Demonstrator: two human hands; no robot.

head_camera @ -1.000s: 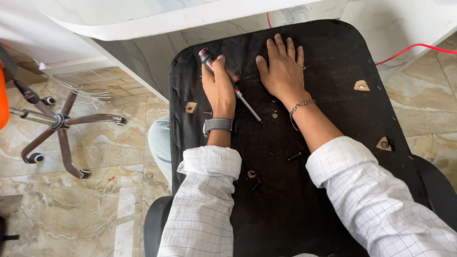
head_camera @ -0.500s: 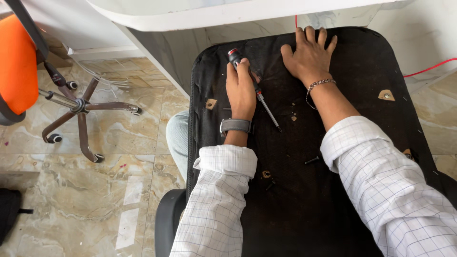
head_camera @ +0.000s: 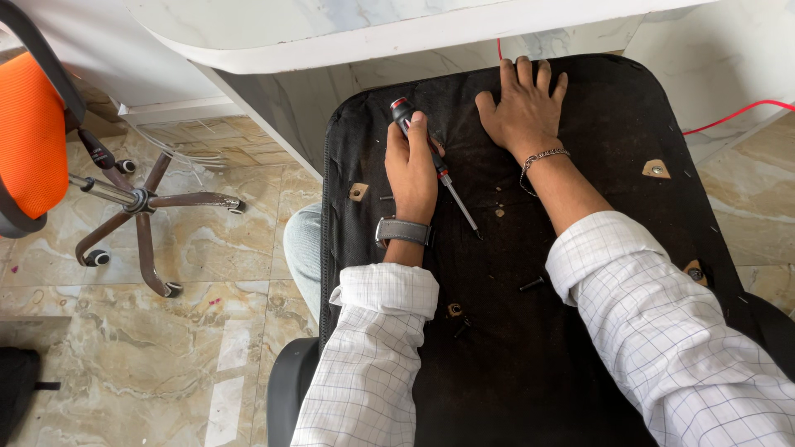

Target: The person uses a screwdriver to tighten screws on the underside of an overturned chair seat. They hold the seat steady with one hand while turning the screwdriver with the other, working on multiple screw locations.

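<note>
Black fabric-covered chair seat underside point(head_camera: 580, 348): left hand point(head_camera: 411, 170), fingers clamped on red-and-black-handled screwdriver point(head_camera: 436, 164), shaft angled onto it; right hand point(head_camera: 523, 108) flat near its far edge, fingers spread. Loose black screw point(head_camera: 531, 284) near right sleeve.

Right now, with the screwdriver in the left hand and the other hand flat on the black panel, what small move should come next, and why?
Probably lower the screwdriver tip onto the small fitting just beside it. The left hand already has its grip closed on the handle, the shaft slants down toward that spot, and the right hand lies flat, steadying the black panel. A loose screw lies nearer the sleeves.
</note>
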